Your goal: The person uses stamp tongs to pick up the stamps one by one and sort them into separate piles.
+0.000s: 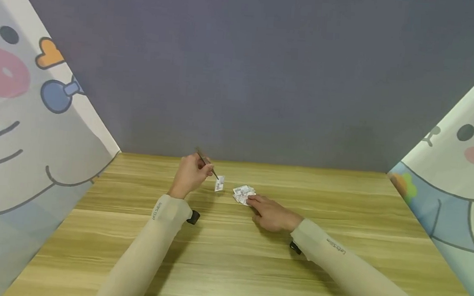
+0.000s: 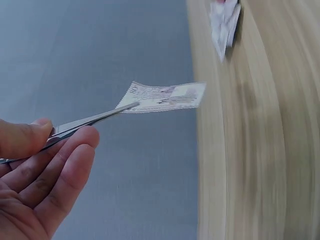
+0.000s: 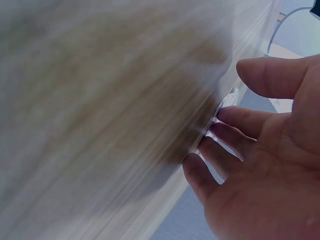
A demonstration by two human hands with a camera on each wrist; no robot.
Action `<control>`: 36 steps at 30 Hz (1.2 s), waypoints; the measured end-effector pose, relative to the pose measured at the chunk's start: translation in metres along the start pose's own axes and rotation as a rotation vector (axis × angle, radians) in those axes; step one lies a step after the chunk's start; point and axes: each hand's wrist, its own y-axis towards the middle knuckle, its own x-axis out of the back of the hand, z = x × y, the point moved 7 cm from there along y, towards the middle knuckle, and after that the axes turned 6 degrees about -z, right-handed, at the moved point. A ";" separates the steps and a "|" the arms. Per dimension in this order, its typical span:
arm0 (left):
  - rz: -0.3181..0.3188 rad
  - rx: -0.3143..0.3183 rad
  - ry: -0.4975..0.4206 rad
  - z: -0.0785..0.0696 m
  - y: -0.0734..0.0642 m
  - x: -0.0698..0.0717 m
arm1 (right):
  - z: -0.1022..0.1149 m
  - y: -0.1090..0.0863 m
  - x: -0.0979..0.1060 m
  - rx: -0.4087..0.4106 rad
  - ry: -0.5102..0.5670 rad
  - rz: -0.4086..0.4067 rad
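Note:
My left hand (image 1: 189, 176) pinches a pair of metal tweezers (image 2: 92, 121) between thumb and fingers. The tweezers' tips grip one postage stamp (image 2: 167, 97) near its end; it has perforated edges and a pale purplish print. In the left wrist view this stamp is slightly bent and raised off the table. To its right, a loose pile of similar stamps (image 1: 242, 193) lies on the tabletop. My right hand (image 1: 272, 214) rests beside the pile with its fingertips on the near right edge. Seen from the right wrist, the fingers (image 3: 220, 157) are loosely extended and the thumb stands apart.
Both hands work over a light wood-grain table (image 1: 227, 268). A plain grey panel (image 1: 251, 75) rises behind its far edge. Cartoon-printed panels stand on the left (image 1: 19, 149) and right (image 1: 456, 179).

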 end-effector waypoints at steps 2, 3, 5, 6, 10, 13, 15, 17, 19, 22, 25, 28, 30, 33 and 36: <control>0.001 0.012 0.016 0.006 0.000 0.006 | 0.000 -0.001 0.001 0.001 0.001 0.000; 0.003 0.021 0.025 0.010 0.000 0.009 | 0.000 -0.001 0.001 0.003 0.000 -0.001; 0.013 0.041 0.040 0.017 0.000 0.013 | 0.001 -0.002 0.001 0.007 0.008 -0.005; 0.016 0.047 0.051 0.020 0.000 0.015 | 0.002 -0.002 0.001 0.009 0.010 -0.009; 0.017 0.058 0.090 0.031 0.001 0.021 | 0.002 -0.002 0.001 0.008 0.022 -0.013; 0.015 0.071 0.107 0.038 0.004 0.025 | 0.002 -0.002 0.001 0.011 0.029 -0.019; 0.021 0.085 0.117 0.042 0.006 0.026 | 0.001 -0.002 0.000 0.015 0.026 -0.025; 0.032 0.099 0.126 0.046 0.008 0.026 | 0.001 -0.003 0.000 0.018 0.021 -0.027; 0.039 0.115 0.157 0.051 0.009 0.025 | 0.000 -0.003 0.000 0.020 0.019 -0.031; 0.048 0.130 0.195 0.058 0.011 0.024 | 0.000 -0.003 -0.001 0.021 0.025 -0.033; 0.051 0.134 0.230 0.064 0.011 0.023 | 0.001 -0.003 -0.002 0.022 0.031 -0.036; 0.055 0.133 0.251 0.068 0.011 0.022 | 0.002 -0.003 -0.002 0.024 0.029 -0.035; 0.050 0.136 0.257 0.070 0.010 0.022 | 0.003 -0.003 -0.001 0.022 0.027 -0.034; 0.023 0.130 0.267 0.070 0.010 0.024 | 0.004 -0.002 0.001 0.022 0.043 -0.055; -0.010 0.125 0.278 0.070 0.010 0.026 | 0.005 -0.001 0.005 0.030 0.062 -0.103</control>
